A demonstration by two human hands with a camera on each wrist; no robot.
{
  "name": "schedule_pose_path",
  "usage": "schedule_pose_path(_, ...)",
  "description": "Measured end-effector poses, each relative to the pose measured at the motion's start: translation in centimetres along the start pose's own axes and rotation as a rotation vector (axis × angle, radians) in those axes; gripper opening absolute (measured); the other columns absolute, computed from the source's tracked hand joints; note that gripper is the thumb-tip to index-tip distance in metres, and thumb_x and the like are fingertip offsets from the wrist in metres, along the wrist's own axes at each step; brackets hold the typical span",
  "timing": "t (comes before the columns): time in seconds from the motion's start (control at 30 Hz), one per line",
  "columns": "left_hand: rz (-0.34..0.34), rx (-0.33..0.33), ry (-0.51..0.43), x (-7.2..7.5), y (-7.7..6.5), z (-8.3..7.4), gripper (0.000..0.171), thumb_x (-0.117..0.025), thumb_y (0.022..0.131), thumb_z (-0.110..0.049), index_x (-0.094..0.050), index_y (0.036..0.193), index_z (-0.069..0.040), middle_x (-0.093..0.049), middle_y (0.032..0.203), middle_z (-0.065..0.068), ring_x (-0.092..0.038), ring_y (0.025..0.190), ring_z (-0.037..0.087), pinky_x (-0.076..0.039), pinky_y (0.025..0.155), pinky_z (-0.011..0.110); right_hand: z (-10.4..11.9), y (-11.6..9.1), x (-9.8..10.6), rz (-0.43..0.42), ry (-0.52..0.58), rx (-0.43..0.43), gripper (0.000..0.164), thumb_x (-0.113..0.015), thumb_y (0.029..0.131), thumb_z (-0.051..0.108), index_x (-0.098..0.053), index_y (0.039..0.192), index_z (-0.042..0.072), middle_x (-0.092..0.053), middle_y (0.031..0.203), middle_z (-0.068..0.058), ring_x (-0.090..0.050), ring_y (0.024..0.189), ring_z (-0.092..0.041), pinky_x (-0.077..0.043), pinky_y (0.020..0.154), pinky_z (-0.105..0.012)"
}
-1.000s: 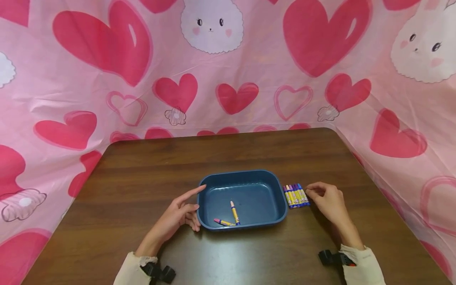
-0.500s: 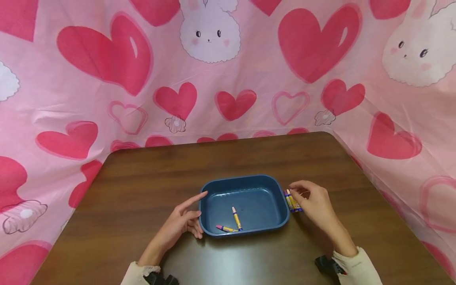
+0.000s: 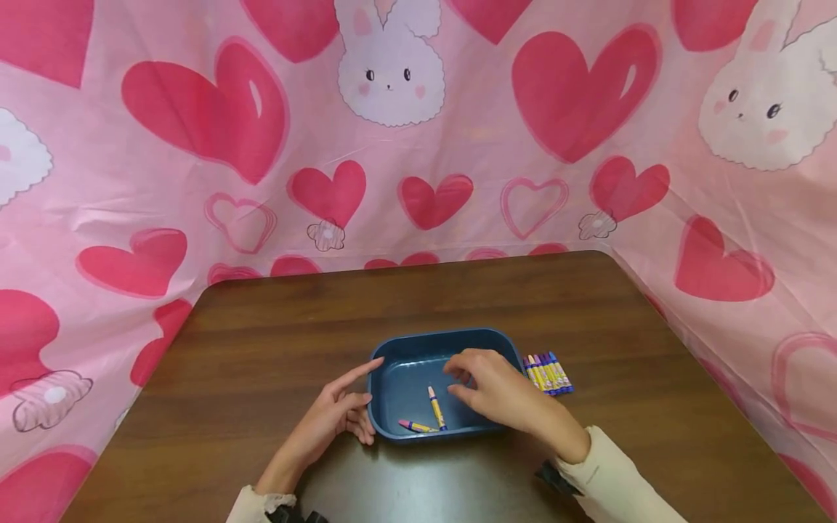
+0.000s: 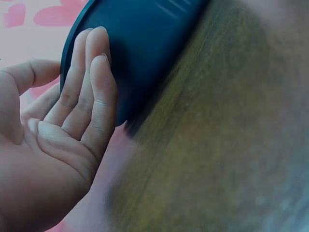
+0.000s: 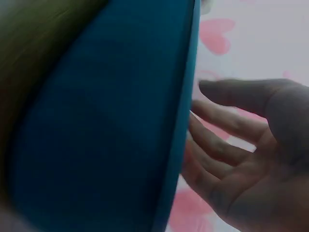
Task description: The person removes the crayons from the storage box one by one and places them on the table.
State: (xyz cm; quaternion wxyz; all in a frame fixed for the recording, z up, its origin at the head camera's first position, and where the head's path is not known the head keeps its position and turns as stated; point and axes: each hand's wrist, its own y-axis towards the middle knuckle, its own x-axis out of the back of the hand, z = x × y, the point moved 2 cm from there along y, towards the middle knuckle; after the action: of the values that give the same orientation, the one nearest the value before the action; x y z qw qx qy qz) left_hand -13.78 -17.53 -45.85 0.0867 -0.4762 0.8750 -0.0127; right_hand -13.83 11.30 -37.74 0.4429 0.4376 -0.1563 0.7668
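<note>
A dark blue rectangular tray (image 3: 405, 363) sits on the table with two yellow-wrapped crayons inside. One pink-tipped crayon (image 3: 415, 426) lies near the front wall; a peach-tipped crayon (image 3: 437, 408) points away from it. My left hand (image 3: 330, 415) rests against the tray's left end, index finger reaching over the rim, thumb beside it. In the left wrist view, its other fingers (image 4: 101, 92) lie fairly straight along the outer wall. My right hand (image 3: 493, 388) hovers over the tray's right half, fingers loosely bent. In the right wrist view, thumb and fingers stand apart with nothing between them.
Several crayons (image 3: 548, 373) lie side by side on the table, right beside the tray's right end. The brown wooden table (image 3: 294, 312) extends around them. A pink cloth with hearts and rabbits (image 3: 431, 145) hangs behind and along the sides.
My right hand has moved left from the row of crayons, passing above it, to over the tray. The left hand stays at the tray's left end. The head view has tilted up slightly.
</note>
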Motion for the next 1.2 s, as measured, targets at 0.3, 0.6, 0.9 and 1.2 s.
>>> schedule_pose_path(0.3, 0.021, -0.006, 0.004, -0.7, 0.4, -0.5, 0.055, -0.048, 0.106, -0.016, -0.030, 0.157, -0.017, -0.071, 0.073, 0.016, -0.071, 0.062, 0.026, -0.061, 0.065, 0.047, -1.1, 2.1, -4.7, 0.221, 0.139, 0.028, 0.020, -0.084, 0.081, 0.023, -0.075, 0.094, 0.011, -0.064, 0.077, 0.010, -0.057, 0.070, -0.001, -0.050, 0.063, -0.019)
schedule_pose_path(0.6, 0.003, -0.022, 0.020, -0.3, 0.1, -0.8, 0.056, -0.049, 0.105, -0.016, -0.030, 0.157, -0.015, -0.070, 0.072, 0.016, -0.071, 0.061, 0.028, -0.061, 0.064, 0.047, -1.6, 2.9, -6.0, 0.239, 0.098, 0.070, 0.011, -0.084, 0.081, 0.023, -0.076, 0.074, 0.020, -0.058, 0.073, 0.013, -0.052, 0.070, -0.001, -0.047, 0.061, -0.018)
schedule_pose_path(0.9, 0.006, -0.018, 0.001, -0.2, -0.1, -0.3, 0.056, -0.048, 0.105, -0.014, -0.028, 0.157, -0.014, -0.071, 0.074, 0.016, -0.071, 0.062, 0.027, -0.061, 0.065, 0.044, -1.6, 2.9, -6.2, 0.236, 0.056, 0.069, 0.011, -0.078, 0.083, 0.016, -0.074, 0.073, 0.018, -0.056, 0.072, 0.013, -0.050, 0.069, -0.001, -0.045, 0.060, -0.018)
schedule_pose_path(1.2, 0.012, -0.036, -0.004, -0.4, -0.1, -0.3, 0.056, -0.047, 0.105, -0.013, -0.027, 0.158, -0.012, -0.071, 0.073, 0.014, -0.071, 0.062, 0.027, -0.061, 0.064, 0.044, -1.6, 2.8, -5.8, 0.125, 0.081, 0.044, 0.009, -0.078, 0.085, 0.018, -0.072, 0.080, 0.017, -0.057, 0.078, 0.008, -0.050, 0.074, -0.004, -0.047, 0.066, -0.020)
